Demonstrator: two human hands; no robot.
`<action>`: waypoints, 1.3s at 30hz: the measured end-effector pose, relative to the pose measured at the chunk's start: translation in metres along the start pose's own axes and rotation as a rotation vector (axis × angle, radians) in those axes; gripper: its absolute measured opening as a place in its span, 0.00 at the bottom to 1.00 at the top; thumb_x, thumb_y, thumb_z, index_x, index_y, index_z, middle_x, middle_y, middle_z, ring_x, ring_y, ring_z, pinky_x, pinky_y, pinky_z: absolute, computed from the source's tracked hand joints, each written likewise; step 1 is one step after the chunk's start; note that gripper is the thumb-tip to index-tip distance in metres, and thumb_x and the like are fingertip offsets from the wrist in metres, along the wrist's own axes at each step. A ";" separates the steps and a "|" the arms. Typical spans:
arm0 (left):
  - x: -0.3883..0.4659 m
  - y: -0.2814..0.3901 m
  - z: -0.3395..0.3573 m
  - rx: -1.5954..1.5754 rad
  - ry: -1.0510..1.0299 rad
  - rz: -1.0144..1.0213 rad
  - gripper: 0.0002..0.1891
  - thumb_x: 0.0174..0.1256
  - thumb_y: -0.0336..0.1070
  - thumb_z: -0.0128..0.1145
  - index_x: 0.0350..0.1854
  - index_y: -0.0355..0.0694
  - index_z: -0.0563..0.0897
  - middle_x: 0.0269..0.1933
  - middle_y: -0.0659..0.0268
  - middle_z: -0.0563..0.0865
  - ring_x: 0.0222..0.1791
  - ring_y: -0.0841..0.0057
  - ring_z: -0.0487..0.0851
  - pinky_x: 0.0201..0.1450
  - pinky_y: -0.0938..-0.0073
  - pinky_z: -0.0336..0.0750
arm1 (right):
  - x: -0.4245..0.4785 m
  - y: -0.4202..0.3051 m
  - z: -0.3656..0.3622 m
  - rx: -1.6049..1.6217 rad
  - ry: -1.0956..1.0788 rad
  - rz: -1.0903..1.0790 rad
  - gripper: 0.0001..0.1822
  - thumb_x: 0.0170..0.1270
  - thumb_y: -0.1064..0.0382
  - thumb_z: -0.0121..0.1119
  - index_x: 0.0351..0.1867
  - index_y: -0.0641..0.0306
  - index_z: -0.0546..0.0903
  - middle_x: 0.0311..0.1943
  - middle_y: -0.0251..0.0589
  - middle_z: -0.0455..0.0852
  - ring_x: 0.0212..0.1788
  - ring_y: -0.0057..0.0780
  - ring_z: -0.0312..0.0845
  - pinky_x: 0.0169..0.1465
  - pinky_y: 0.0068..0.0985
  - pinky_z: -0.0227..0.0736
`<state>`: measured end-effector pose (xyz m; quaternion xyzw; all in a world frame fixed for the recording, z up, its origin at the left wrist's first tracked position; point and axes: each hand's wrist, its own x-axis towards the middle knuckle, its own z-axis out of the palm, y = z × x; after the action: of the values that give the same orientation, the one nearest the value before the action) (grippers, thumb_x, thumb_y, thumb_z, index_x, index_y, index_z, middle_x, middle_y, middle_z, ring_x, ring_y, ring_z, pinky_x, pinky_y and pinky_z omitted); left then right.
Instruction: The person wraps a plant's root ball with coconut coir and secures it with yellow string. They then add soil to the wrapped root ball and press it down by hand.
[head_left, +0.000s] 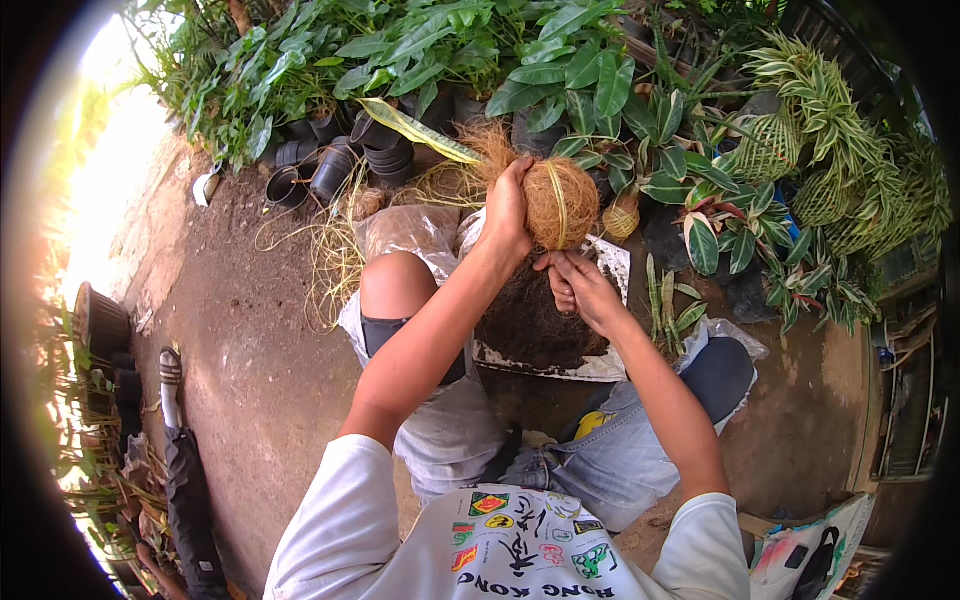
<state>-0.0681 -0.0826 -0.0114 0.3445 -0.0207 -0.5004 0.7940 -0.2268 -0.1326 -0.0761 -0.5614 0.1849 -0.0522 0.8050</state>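
Note:
My left hand (508, 206) grips the near left side of a coconut-fibre ball (583, 196). Yellow plastic twine (559, 199) is wound round the ball, and a long variegated snake plant leaf (420, 135) sticks out to the upper left. At the ball's lower edge, my right hand (581, 289) has its fingers pinched together where the twine comes down; the fingertips partly hide the strand. Below both hands lies dark soil (540, 315) on a white sheet or sack (619, 262).
Loose yellow twine (334, 255) lies tangled by my left knee, near a plastic bag of fibre (409, 225). Black nursery pots (390, 157) stand beyond. Snake plant cuttings (664, 304) lie right of the soil, and a smaller wrapped ball (621, 217) sits behind. A person's leg (187, 495) extends at left.

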 end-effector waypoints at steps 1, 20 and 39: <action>-0.004 0.001 0.003 0.005 -0.017 -0.001 0.17 0.72 0.44 0.46 0.50 0.36 0.77 0.45 0.57 0.86 0.43 0.65 0.86 0.51 0.59 0.80 | 0.000 0.001 -0.002 0.035 0.001 0.034 0.18 0.77 0.49 0.46 0.46 0.62 0.77 0.21 0.22 0.59 0.21 0.12 0.52 0.25 0.16 0.50; -0.008 -0.014 0.005 0.421 -0.188 -0.046 0.17 0.67 0.37 0.56 0.53 0.30 0.77 0.47 0.55 0.85 0.42 0.68 0.87 0.45 0.66 0.84 | -0.007 -0.030 -0.066 -0.080 0.428 0.087 0.17 0.76 0.54 0.48 0.58 0.60 0.72 0.43 0.35 0.84 0.40 0.26 0.83 0.41 0.29 0.81; 0.030 -0.056 -0.019 0.512 0.216 0.449 0.16 0.71 0.40 0.55 0.47 0.29 0.79 0.41 0.59 0.85 0.38 0.75 0.80 0.44 0.72 0.74 | -0.025 -0.042 0.024 -0.063 0.139 -0.232 0.14 0.77 0.58 0.42 0.37 0.63 0.76 0.21 0.23 0.62 0.22 0.10 0.53 0.25 0.15 0.51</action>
<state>-0.0898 -0.1113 -0.0672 0.5699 -0.1364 -0.2525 0.7699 -0.2366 -0.1196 -0.0247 -0.5990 0.1757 -0.1777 0.7607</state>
